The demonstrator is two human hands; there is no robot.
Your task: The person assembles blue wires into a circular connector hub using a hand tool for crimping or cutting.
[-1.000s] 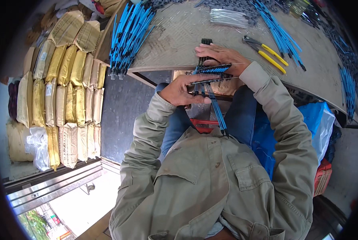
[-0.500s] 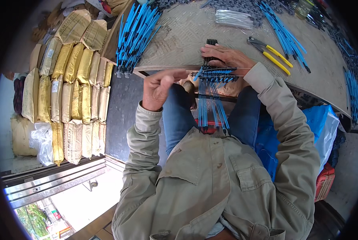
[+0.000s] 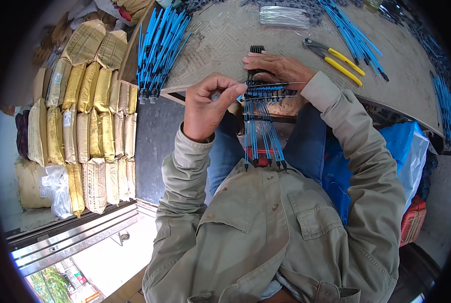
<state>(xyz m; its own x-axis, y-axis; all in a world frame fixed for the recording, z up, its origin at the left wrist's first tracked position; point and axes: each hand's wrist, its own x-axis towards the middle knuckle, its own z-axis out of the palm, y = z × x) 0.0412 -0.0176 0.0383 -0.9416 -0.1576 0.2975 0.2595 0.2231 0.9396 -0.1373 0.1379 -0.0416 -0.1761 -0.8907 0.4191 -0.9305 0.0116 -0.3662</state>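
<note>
An assembly of black linked pieces with thin blue rods hangs over the table's near edge, its black-tipped rod ends down between my knees. Over the black link strip lies my right hand, fingers bent across it and gripping it at the edge. A thin wire sticks out sideways from the assembly below this hand. At the assembly's left end, my left hand is closed in a pinch, thumb against forefinger. What lies between those fingertips is too small to make out.
Yellow-handled pliers lie on the table, right of my hands. Bundles of blue rods rest at the left and right. A pile of thin clear strips is at the back. Stacked sacks stand left; blue plastic right.
My left hand has moved right to the assembly's left end, and its fingers have closed into a pinch. The right hand stays on the strip. The whole view has shifted slightly.
</note>
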